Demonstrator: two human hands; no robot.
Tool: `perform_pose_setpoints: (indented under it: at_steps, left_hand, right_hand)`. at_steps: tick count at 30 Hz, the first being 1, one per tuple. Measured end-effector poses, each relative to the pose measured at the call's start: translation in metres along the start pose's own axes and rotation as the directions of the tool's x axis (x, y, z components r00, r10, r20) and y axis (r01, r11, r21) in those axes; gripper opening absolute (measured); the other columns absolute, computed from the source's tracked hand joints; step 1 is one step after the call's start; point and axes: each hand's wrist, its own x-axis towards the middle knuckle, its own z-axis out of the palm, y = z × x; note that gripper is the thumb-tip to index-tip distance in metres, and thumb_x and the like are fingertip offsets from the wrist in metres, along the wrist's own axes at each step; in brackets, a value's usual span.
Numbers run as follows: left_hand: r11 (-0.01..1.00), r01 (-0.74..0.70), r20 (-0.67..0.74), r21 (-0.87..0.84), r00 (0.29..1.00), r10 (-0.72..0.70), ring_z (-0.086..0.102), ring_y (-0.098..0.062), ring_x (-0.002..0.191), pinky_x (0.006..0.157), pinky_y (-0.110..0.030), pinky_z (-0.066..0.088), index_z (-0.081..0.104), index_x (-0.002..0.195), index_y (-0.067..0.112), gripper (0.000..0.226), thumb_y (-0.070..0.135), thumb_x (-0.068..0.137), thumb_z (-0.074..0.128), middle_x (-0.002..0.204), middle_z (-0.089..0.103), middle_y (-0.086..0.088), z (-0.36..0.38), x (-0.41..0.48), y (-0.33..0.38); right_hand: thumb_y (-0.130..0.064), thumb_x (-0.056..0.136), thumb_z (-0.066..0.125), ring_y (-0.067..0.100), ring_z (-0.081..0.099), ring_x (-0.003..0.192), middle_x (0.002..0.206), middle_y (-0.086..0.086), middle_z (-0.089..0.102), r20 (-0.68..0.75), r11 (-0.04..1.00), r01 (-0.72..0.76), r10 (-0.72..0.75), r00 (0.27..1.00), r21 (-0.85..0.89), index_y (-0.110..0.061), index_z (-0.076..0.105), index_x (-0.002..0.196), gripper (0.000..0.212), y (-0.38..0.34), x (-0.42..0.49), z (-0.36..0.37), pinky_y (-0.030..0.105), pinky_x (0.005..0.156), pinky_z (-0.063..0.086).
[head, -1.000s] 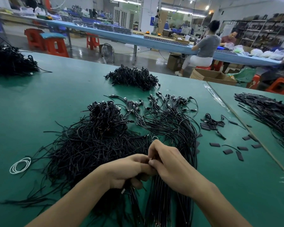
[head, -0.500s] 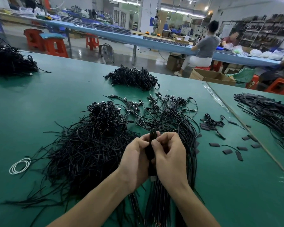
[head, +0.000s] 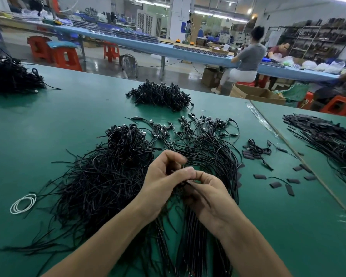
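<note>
Currently: one cable end being worked between both hands

Both hands sit low centre over the green counter (head: 68, 116), fingertips meeting. Left hand (head: 162, 182) has its fingers curled, thumb and forefinger pinching the end of a thin black cable (head: 198, 190). Right hand (head: 210, 200) pinches the same cable just beside that, with the strand running across that hand toward the wrist. The cable is lifted off the fanned bundle of black connector-tipped cables (head: 208, 144) underneath. A tangled heap of loose black cables (head: 100, 176) lies to the left. Short flat black sleeve pieces (head: 275, 184) are scattered to the right, well apart from the hands. Fingers hide whether a sleeve is already on the cable end.

Read: end-prep step on one cable, likely sleeving. Next move needs the left pinch to hold the end steady while the right works along it. Then it gets laid onto the bundle without snagging neighbours.
</note>
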Motion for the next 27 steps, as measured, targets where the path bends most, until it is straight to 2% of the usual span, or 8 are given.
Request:
perform_pose_setpoints:
  at_steps: [3, 6, 9, 12, 16, 20, 23, 27]
  left_hand:
    - [0.934, -0.007, 0.016, 0.357, 1.000, 0.002, 0.051, -0.008, 0.113, 0.101, -0.024, 0.043, 0.059, 0.111, 0.045, 0.054, 0.047, 0.061, 0.080, 0.118, 0.051, 0.013, -0.008, -0.002, -0.002]
    - [0.825, -0.051, -0.005, 0.562, 0.998, 0.066, 0.045, 0.006, 0.111, 0.092, -0.013, 0.040, 0.046, 0.117, 0.053, 0.072, 0.062, 0.055, 0.079, 0.121, 0.043, 0.020, -0.013, -0.002, -0.005]
    - [0.853, 0.003, -0.051, 0.522, 0.998, 0.027, 0.047, 0.000, 0.074, 0.068, -0.018, 0.045, 0.052, 0.101, 0.051, 0.057, 0.059, 0.058, 0.088, 0.094, 0.051, 0.011, -0.018, 0.000, -0.010]
    - [0.857, -0.004, -0.007, 0.515, 1.000, 0.009, 0.045, -0.008, 0.059, 0.055, -0.023, 0.040, 0.057, 0.083, 0.039, 0.033, 0.044, 0.066, 0.085, 0.067, 0.055, 0.007, -0.016, 0.003, -0.009]
    - [0.894, 0.020, 0.016, 0.448, 0.999, -0.030, 0.063, -0.019, 0.057, 0.052, -0.028, 0.048, 0.063, 0.086, 0.029, 0.034, 0.000, 0.078, 0.078, 0.070, 0.069, -0.008, -0.021, 0.004, -0.007]
    - [0.891, -0.026, -0.035, 0.453, 0.998, 0.047, 0.073, -0.013, 0.080, 0.070, -0.021, 0.055, 0.072, 0.092, 0.027, 0.028, -0.001, 0.089, 0.068, 0.086, 0.077, 0.001, -0.019, 0.003, -0.004]
    - [0.963, 0.007, -0.067, 0.270, 0.998, 0.011, 0.072, -0.020, 0.094, 0.082, -0.026, 0.056, 0.073, 0.097, 0.024, 0.026, 0.006, 0.099, 0.054, 0.097, 0.076, -0.005, -0.015, 0.000, -0.005]
    - [0.989, -0.052, 0.009, 0.140, 0.999, 0.052, 0.072, -0.021, 0.089, 0.082, -0.026, 0.055, 0.069, 0.098, 0.023, 0.017, 0.027, 0.096, 0.053, 0.085, 0.076, -0.013, -0.009, -0.007, -0.003]
  right_hand:
    - [0.007, 0.089, 0.062, 0.012, 0.064, 0.056, 0.070, 0.009, 0.067, -0.057, 0.998, 0.045, -0.047, 0.997, -0.039, -0.005, 0.061, 0.088, 0.013, 0.000, 0.003, -0.006, 0.021, 0.050, 0.052]
    - [0.002, 0.085, 0.070, 0.011, 0.062, 0.066, 0.075, 0.004, 0.065, -0.103, 0.964, 0.202, -0.221, 0.970, -0.173, -0.014, 0.060, 0.083, 0.019, -0.004, 0.008, -0.013, 0.022, 0.062, 0.053]
    - [0.001, 0.085, 0.072, 0.008, 0.062, 0.075, 0.076, -0.003, 0.068, -0.047, 0.900, 0.320, -0.349, 0.936, -0.296, -0.016, 0.059, 0.085, 0.022, -0.009, 0.010, -0.019, 0.021, 0.071, 0.053]
    - [0.001, 0.085, 0.072, 0.009, 0.061, 0.072, 0.074, -0.003, 0.066, -0.004, 0.899, 0.312, -0.329, 0.944, -0.306, -0.014, 0.060, 0.087, 0.020, -0.009, 0.011, -0.020, 0.020, 0.070, 0.052]
    - [0.005, 0.085, 0.069, 0.011, 0.065, 0.072, 0.075, 0.001, 0.070, 0.034, 0.929, 0.235, -0.236, 0.971, -0.286, -0.010, 0.062, 0.091, 0.018, -0.005, 0.011, -0.021, 0.023, 0.072, 0.054]
    - [0.009, 0.084, 0.069, 0.010, 0.064, 0.065, 0.072, 0.003, 0.070, -0.006, 0.957, 0.142, -0.149, 0.989, -0.254, -0.009, 0.063, 0.089, 0.019, -0.001, 0.011, -0.024, 0.018, 0.059, 0.051]
    - [0.009, 0.082, 0.071, 0.011, 0.064, 0.065, 0.073, 0.004, 0.070, -0.008, 0.968, 0.124, -0.129, 0.992, -0.218, -0.010, 0.064, 0.085, 0.020, -0.001, 0.013, -0.027, 0.018, 0.057, 0.050]
    - [0.009, 0.074, 0.074, 0.013, 0.068, 0.068, 0.078, 0.010, 0.071, 0.003, 0.976, 0.109, -0.110, 0.994, -0.187, -0.007, 0.069, 0.082, 0.019, 0.003, 0.016, -0.024, 0.018, 0.059, 0.052]
